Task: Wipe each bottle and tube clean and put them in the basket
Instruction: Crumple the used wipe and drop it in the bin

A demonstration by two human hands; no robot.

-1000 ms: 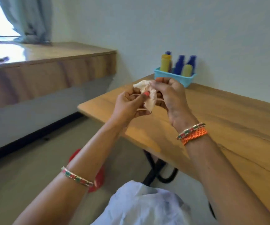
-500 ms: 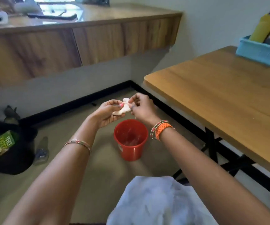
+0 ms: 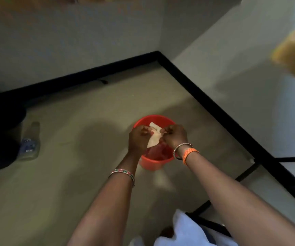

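While over red bucket (image 3: 154,162), left hand (image 3: 138,139), right hand (image 3: 175,136) pinch cloth (image 3: 154,137) stretched between.

Bare forearms; beaded bangle (image 3: 123,173) at left wrist, silver bangle (image 3: 182,147) and orange woven band (image 3: 189,154) at right, perhaps white clothing (image 3: 187,231).

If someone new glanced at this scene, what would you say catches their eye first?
The bright red bucket on the floor near the middle stands out most. Directly above it, the left hand and the right hand pinch a pale cloth between them. At far left, a clear bottle lies on the floor beside a dark object.
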